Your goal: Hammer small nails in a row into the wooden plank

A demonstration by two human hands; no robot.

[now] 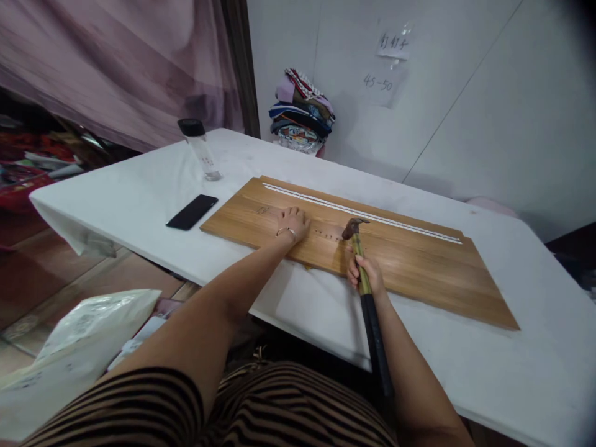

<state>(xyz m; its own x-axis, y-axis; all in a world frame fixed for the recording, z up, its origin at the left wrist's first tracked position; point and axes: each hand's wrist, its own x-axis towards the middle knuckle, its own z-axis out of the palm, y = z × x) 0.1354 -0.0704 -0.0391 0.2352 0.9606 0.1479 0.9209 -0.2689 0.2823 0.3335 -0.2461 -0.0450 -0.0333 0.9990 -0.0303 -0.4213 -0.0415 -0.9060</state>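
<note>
Right hand [365,273] wrapped round the claw hammer [363,264], left hand [293,225] lying loosely spread at nine o'clock from the nail row [328,235]! The wooden board [419,267] lies on the white table [526,273]; at its ten o'clock, a black-lidded clear bottle [201,152], contents unclear.

Two papers [382,79] are stuck on the wall [442,68]: the lower reads "45-50" by hand, the upper bears Chinese characters (seemingly 钉钉子). Small marks on the bottle [203,156] and printing on the plastic bag [88,323] are too small or blurred to read.
</note>
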